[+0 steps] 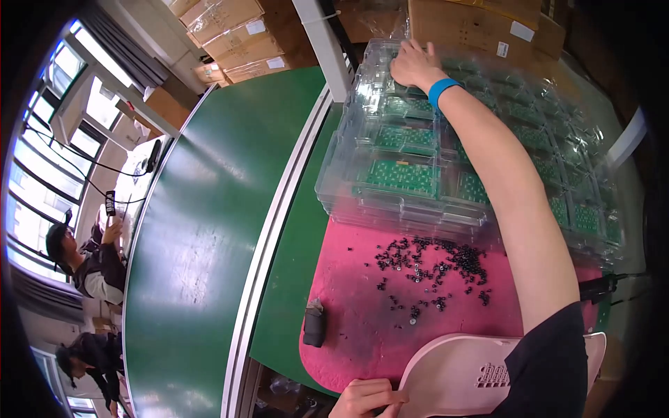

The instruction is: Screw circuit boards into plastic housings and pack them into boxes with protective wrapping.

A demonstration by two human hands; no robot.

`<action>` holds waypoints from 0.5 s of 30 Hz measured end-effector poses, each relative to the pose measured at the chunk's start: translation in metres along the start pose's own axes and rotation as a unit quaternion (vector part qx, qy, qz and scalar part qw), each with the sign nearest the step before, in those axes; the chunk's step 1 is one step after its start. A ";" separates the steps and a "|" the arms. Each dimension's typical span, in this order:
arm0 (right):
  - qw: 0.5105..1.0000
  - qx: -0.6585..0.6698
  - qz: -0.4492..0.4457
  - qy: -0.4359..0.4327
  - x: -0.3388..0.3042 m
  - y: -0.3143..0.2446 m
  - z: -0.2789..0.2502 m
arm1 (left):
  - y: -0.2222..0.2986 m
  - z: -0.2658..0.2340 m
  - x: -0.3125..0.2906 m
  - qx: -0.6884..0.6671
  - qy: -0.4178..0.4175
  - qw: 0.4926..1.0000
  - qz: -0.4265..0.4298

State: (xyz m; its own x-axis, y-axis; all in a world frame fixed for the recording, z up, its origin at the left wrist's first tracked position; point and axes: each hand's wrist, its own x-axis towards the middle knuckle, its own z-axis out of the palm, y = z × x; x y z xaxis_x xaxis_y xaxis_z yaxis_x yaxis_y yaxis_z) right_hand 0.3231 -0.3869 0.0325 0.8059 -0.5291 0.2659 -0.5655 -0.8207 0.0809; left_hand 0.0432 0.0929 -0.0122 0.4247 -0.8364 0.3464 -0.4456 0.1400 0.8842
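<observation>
Black sleeve [550,362] leads to right hand [417,66], fingers apart over clear trays [418,211]. Left hand [366,399] rests beside pink shell [442,376], fingers curled together.

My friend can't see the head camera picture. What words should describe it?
A person's right hand reaches over stacked clear plastic trays holding green circuit boards. Below, tiny dark parts lie scattered on a pink mat, with the left hand near its bottom edge.

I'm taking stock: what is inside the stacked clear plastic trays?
Green circuit boards show in compartments of the clear plastic trays. The right hand and right forearm cover some; the lower layers' contents cannot be made out.
</observation>
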 end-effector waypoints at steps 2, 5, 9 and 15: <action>0.992 -0.108 -0.045 0.045 -0.007 0.004 -0.012 | 0.004 -0.001 -0.001 0.005 0.000 1.000 -0.004; 0.992 -0.030 -0.073 0.101 -0.020 0.013 -0.042 | -0.001 0.004 -0.011 0.027 -0.024 0.999 0.008; 0.957 0.190 -0.185 0.118 -0.078 0.025 -0.089 | 0.001 0.017 -0.019 0.032 0.048 0.997 -0.046; 0.844 0.455 -0.282 0.035 -0.318 0.068 -0.167 | 0.007 0.030 -0.032 0.049 0.012 0.999 -0.011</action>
State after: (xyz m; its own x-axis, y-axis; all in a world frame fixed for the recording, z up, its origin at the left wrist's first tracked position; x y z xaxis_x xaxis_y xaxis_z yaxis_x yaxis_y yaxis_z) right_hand -0.0010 -0.2386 0.1134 0.8717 -0.0101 0.4899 0.2995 -0.7804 -0.5489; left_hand 0.0024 0.1045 -0.0265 0.4546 -0.8252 0.3354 -0.5106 0.0671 0.8572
